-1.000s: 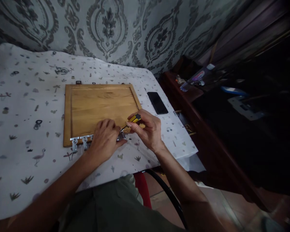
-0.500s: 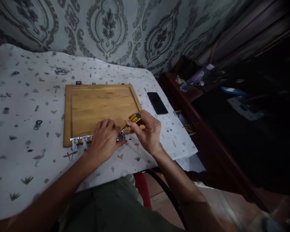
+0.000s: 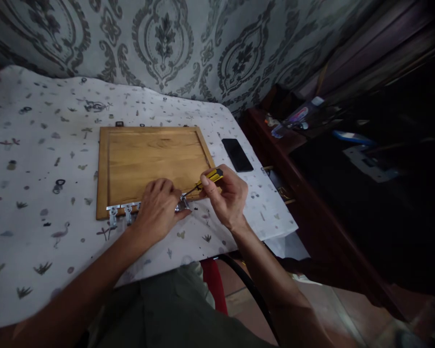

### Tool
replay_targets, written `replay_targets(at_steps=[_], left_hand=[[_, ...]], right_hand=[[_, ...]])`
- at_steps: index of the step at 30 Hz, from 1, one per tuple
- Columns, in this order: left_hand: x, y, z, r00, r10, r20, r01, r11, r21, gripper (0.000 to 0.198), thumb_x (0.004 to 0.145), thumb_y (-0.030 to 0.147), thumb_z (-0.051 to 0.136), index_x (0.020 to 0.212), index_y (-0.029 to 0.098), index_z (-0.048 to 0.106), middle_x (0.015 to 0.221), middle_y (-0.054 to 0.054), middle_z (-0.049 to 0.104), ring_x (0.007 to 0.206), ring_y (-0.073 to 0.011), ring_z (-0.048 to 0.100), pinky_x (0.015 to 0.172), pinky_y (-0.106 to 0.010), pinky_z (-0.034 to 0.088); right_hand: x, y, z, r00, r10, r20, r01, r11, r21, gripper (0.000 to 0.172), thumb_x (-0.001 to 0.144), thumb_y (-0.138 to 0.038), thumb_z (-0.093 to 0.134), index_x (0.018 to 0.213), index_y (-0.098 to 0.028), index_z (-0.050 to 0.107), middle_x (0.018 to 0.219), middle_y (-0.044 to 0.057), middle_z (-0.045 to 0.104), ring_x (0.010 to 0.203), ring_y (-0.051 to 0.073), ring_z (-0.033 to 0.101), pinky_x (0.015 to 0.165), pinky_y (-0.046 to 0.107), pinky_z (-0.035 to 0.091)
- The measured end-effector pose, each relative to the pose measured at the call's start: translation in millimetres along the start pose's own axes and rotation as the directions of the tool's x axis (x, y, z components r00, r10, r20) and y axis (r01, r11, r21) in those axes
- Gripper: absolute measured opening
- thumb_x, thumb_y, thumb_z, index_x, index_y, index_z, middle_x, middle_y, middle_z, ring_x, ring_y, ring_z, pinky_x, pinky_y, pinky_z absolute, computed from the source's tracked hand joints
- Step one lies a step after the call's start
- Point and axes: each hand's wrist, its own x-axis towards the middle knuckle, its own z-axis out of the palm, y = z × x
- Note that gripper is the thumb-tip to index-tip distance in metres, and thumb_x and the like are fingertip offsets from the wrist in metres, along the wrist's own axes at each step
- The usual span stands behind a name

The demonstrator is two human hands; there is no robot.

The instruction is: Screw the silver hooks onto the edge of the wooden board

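Observation:
A framed wooden panel [image 3: 159, 154] lies flat on the table, with several metal hinges [image 3: 113, 215] along its near edge. My left hand [image 3: 157, 208] is over that edge, its fingers closed on a metal hinge [image 3: 182, 205] near the right end and partly hiding it. In my right hand [image 3: 227, 195] is a screwdriver [image 3: 212, 176] with a yellow and black handle, pinched between thumb and fingers. It slants down to the left, and its tip meets the hinge beside my left fingers. Any screw under the tip is too small to make out.
A black phone [image 3: 237, 154] lies right of the panel on the patterned tablecloth [image 3: 32, 183]. Beyond the table's right edge stands dark red furniture [image 3: 311, 203] holding a clear plastic bottle [image 3: 297, 116] and a blue-and-white object [image 3: 353, 137]. A patterned curtain [image 3: 163, 43] hangs behind.
My right hand has shifted slightly right and its grip on the screwdriver has changed, so more of the handle and shaft shows. My left hand stays on the hinge.

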Motion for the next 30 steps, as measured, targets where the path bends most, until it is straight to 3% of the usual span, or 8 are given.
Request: replay_targets(at_steps=[5, 12, 22, 30], left_hand=[[0, 0, 1.4, 1.0, -0.002, -0.01, 0.002, 1.0, 0.002, 0.038, 0.087, 0.044, 0.077, 0.107, 0.013, 0.073, 0.106, -0.013, 0.066, 0.109, -0.0341, 0.055, 0.093, -0.047, 0.046], [0, 0, 1.4, 1.0, -0.001, -0.003, 0.001, 1.0, -0.013, 0.036, 0.088, 0.043, 0.076, 0.107, 0.013, 0.073, 0.106, -0.013, 0.065, 0.109, -0.0342, 0.055, 0.093, -0.048, 0.045], [0, 0, 1.8, 1.0, -0.013, -0.016, 0.012, 1.0, -0.027, 0.029, 0.09, 0.042, 0.075, 0.102, 0.016, 0.072, 0.103, -0.011, 0.064, 0.107, -0.0325, 0.054, 0.092, -0.047, 0.045], [-1, 1, 1.4, 1.0, -0.02, 0.003, 0.02, 0.999, -0.029, 0.029, 0.09, 0.04, 0.074, 0.105, 0.016, 0.072, 0.105, -0.012, 0.065, 0.109, -0.0333, 0.055, 0.093, -0.048, 0.046]], right_hand=[[-4, 3, 1, 1.0, 0.029, 0.007, -0.028, 1.0, -0.007, 0.027, 0.097, -0.043, 0.063, 0.081, -0.021, 0.064, 0.075, 0.0, 0.061, 0.062, 0.012, 0.06, 0.055, 0.026, 0.052], [-3, 3, 2, 0.999, -0.023, 0.025, 0.025, 0.999, -0.041, 0.026, 0.098, -0.041, 0.062, 0.082, -0.021, 0.064, 0.076, 0.0, 0.062, 0.061, 0.012, 0.059, 0.056, 0.027, 0.051], [9, 2, -7, 0.976, -0.019, 0.217, 0.011, 0.999, 0.038, 0.028, 0.097, -0.045, 0.065, 0.086, -0.02, 0.066, 0.08, -0.001, 0.061, 0.061, 0.01, 0.062, 0.058, 0.026, 0.053], [12, 3, -10, 0.964, -0.027, 0.263, 0.013, 0.998, 0.055, 0.029, 0.098, -0.047, 0.064, 0.089, -0.019, 0.066, 0.08, 0.0, 0.06, 0.066, 0.011, 0.063, 0.058, 0.025, 0.054]])
